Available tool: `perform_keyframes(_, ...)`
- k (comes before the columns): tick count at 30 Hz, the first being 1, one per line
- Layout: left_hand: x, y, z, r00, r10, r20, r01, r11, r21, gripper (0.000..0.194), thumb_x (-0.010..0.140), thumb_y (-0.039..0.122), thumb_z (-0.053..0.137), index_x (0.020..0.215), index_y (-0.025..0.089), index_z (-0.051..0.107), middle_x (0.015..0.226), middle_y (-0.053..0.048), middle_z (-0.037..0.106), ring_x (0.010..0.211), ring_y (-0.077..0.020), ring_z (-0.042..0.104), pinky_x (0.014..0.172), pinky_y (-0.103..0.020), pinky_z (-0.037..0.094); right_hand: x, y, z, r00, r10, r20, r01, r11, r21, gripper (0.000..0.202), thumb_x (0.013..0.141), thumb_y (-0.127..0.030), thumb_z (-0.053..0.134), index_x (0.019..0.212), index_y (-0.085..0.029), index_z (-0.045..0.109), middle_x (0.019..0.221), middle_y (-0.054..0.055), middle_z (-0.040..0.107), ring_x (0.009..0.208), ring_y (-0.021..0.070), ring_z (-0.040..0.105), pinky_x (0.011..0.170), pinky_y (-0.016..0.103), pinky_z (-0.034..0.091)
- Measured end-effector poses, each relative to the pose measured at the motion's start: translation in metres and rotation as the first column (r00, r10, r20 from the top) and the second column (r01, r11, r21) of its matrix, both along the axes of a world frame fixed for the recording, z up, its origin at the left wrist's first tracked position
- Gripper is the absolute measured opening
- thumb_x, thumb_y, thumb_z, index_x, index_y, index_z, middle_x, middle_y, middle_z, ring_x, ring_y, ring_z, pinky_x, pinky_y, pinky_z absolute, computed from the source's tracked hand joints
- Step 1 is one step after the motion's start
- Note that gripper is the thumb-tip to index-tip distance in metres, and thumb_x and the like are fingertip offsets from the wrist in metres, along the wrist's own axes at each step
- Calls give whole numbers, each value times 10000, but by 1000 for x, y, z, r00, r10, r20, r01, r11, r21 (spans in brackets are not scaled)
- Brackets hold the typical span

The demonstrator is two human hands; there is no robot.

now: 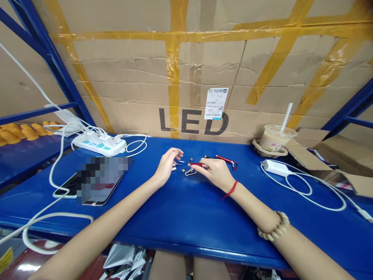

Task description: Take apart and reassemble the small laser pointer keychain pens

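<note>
My right hand pinches a slim red metal tube, like a small keychain flashlight, just over the blue tabletop. My left hand is loosely curved with its fingers apart, beside a thin blue metal tube. Whether the left fingers touch that tube I cannot tell. Between the hands lie a silver carabiner clip and small metal parts too small to name. Beyond my right hand lies another red tube with a red carabiner; a dark piece beside it is partly hidden.
At left are a white power strip with cables and two phones, the nearer one partly blurred. A drink cup in a cardboard holder, a white charger with cable and an open carton stand right. A large cardboard box backs the table.
</note>
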State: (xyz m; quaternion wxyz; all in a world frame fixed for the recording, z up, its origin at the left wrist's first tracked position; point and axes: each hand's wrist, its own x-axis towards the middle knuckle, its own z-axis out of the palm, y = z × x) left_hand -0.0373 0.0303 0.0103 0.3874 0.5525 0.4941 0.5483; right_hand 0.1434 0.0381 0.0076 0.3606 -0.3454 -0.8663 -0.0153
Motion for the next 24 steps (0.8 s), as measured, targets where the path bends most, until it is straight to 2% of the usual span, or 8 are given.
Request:
perform_keyframes(15, 1, -3, 2, 1000, -11, -14, 11, 1000, -16, 200, 758, 288, 393, 753, 179, 560, 821, -23, 594, 800, -158, 534, 657, -242, 367, 0, 1, -3, 999, -6, 39, 7, 1000, -15, 423, 839, -508, 396, 706, -163, 604, 545, 6, 571, 480, 96, 498, 487, 196, 304)
perform_keyframes(24, 1, -3, 3, 1000, -13, -1, 13, 1000, -22, 188, 757, 281, 402, 749, 177, 559, 810, -22, 592, 778, -151, 532, 637, -237, 366, 0, 1, -1, 998, -13, 58, 14, 1000, -10, 467, 840, -531, 363, 715, -163, 623, 542, 16, 574, 482, 105, 503, 487, 205, 311)
